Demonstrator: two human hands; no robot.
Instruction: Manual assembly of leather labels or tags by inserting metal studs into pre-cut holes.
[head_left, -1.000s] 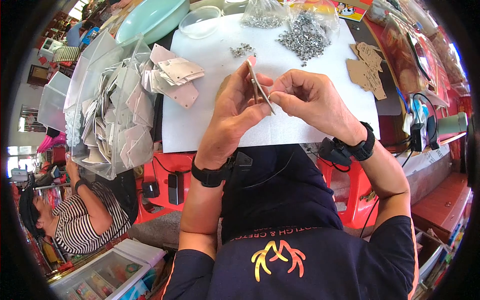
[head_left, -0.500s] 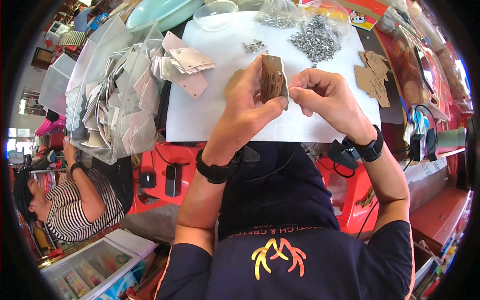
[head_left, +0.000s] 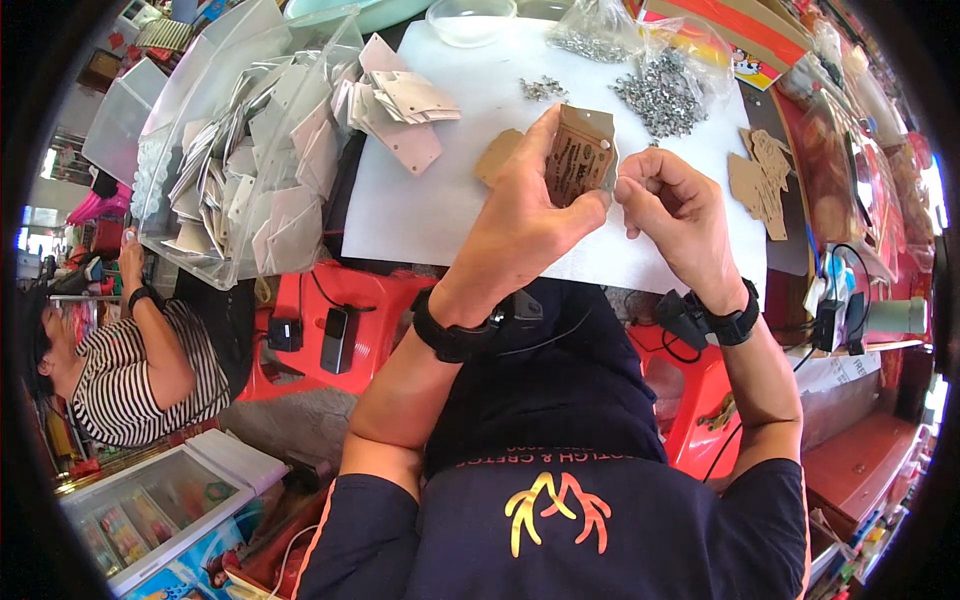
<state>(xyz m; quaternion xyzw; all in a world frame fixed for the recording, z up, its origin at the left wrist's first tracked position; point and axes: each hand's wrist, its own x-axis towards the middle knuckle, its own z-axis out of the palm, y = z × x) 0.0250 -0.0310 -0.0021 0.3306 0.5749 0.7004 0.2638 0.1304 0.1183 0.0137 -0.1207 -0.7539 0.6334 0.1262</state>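
Observation:
My left hand (head_left: pixel 525 210) is closed around a thin brown card (head_left: pixel 583 155) with dark print and small holes near its edges, tilted up above the white work sheet (head_left: pixel 420 215). Thumb and fingertips of my right hand (head_left: pixel 685 205) are pinched together beside the card's right edge; whatever they hold is too small to make out. Behind the left hand, part of another brown card (head_left: pixel 497 155) lies on the sheet. A small heap of tiny metal pieces (head_left: pixel 543 89) is just beyond the held card.
Clear bags of metal bits (head_left: pixel 665 95) stand at the far right of the sheet. To the left, a clear plastic bin (head_left: pixel 235 200) is full of pale plates, with a loose stack (head_left: pixel 408 105) beside it. Several brown cards (head_left: pixel 762 180) lie right. A person in stripes (head_left: pixel 155 365) is left.
The scene has shifted a little with my head. The brown card has turned so that more of its printed face shows, and my right fingertips stay close to its right edge.

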